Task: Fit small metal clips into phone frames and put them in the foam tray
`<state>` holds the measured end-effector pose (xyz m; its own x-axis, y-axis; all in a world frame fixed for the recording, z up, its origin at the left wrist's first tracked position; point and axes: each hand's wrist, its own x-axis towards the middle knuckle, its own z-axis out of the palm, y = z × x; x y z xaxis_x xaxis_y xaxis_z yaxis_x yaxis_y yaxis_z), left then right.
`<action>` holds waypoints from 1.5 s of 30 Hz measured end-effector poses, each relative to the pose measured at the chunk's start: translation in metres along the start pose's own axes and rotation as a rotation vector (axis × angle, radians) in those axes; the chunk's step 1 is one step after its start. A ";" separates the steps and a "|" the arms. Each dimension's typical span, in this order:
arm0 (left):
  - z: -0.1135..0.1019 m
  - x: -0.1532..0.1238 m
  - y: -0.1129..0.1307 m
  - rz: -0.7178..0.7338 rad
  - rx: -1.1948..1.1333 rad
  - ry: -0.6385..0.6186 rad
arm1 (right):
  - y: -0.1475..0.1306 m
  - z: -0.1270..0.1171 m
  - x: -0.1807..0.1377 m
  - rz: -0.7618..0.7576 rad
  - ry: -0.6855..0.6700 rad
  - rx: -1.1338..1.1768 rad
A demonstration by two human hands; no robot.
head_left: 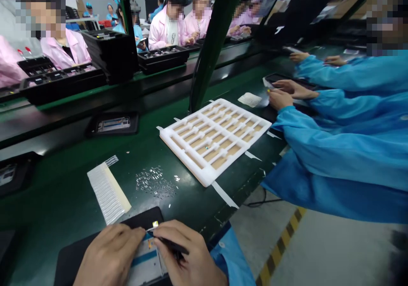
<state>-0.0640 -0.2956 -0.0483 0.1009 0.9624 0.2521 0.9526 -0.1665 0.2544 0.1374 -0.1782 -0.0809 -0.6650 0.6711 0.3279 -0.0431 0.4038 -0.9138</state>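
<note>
A phone frame (148, 262) with a blue strip and a silvery face lies in a black tray (75, 252) at the bottom of the view. My left hand (110, 256) rests over its left side, fingers bent and pressed together near the top edge. What those fingertips hold, if anything, is hidden. Black tweezers (174, 245) are in my right hand (191, 254), pinched between thumb and forefinger, their tip at the frame's upper end beside my left fingertips. A small white piece shows at the tip. Just above sits a small yellowish tab (155, 224).
Many tiny metal pieces (156, 182) lie scattered beyond the tray, beside a sheet of strips (108, 192). A white foam tray (208, 179) is taped to the green bench. Another black tray (134, 124) holds a frame. Co-workers' blue sleeves (318, 128) are at right.
</note>
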 end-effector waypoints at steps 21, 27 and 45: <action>-0.020 0.101 -0.140 -0.486 0.500 -0.290 | 0.023 -0.030 0.003 0.075 0.250 0.058; -0.025 0.115 -0.140 -0.485 0.549 -0.365 | 0.029 -0.030 -0.001 0.078 0.236 0.067; -0.029 0.044 -0.058 -0.447 0.015 0.064 | -0.011 -0.044 0.008 0.046 0.186 0.188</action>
<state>-0.1231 -0.2498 -0.0250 -0.3387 0.9238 0.1783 0.9029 0.2659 0.3379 0.1650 -0.1500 -0.0582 -0.5216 0.7960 0.3073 -0.1649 0.2593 -0.9516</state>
